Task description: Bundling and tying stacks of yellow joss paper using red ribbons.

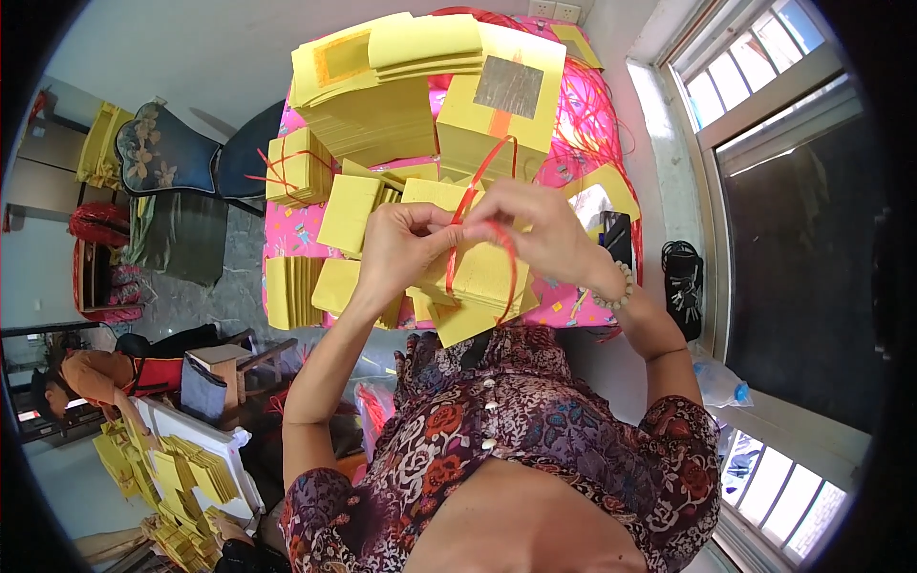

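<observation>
Above a stack of yellow paper (485, 275) at the table's near side, both hands meet over a red plastic ribbon (451, 272) that loops round the stack. My left hand (403, 246) is closed, thumb and forefinger pinched on the ribbon. Close against it, my right hand (535, 227) also pinches the ribbon; its fingertips are slightly blurred, and a beaded bracelet circles that wrist. A loose ribbon end arcs up above the fingers. The crossing point is partly hidden by the fingertips. To the left sit smaller yellow paper bundles (350, 212), and one tied bundle (298, 168) has red ribbon round it.
Tall yellow paper stacks (368, 124) stand at the back of the pink table cover (543, 313). Loose red ribbons (597, 115) lie along its right side, near a black phone-like object (614, 232). Chairs (167, 148) are at left. At lower left, other people handle yellow paper (177, 473).
</observation>
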### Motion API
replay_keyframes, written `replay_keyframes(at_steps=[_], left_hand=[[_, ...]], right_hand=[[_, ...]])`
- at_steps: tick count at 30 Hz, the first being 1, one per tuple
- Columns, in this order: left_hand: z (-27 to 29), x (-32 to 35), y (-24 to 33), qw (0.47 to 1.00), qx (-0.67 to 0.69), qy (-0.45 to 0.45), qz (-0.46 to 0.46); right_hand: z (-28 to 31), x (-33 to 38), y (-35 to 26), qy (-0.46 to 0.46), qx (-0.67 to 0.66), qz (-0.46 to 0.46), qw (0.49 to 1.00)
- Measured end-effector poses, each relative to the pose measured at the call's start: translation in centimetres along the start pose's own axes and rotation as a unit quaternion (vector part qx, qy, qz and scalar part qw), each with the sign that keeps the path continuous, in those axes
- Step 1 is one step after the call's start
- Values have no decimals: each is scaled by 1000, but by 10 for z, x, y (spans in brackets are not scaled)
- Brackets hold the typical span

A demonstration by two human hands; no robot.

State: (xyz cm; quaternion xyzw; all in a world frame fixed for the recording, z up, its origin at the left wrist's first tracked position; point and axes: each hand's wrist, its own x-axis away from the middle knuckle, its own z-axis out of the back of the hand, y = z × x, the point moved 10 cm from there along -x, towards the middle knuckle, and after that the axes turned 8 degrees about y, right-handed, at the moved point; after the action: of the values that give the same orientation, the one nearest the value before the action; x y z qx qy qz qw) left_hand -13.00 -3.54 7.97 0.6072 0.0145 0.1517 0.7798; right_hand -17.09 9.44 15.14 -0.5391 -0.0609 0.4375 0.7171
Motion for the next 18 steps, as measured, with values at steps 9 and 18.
replay_keyframes(at_steps=[9,18], left_hand=[[6,32,45,956,-107,152,-229],[-5,59,56,889,-205,182,-368]], right_hand=[[20,-33,103,28,-154,-178,971],[3,-60,131,-49,-162,-337,926]])
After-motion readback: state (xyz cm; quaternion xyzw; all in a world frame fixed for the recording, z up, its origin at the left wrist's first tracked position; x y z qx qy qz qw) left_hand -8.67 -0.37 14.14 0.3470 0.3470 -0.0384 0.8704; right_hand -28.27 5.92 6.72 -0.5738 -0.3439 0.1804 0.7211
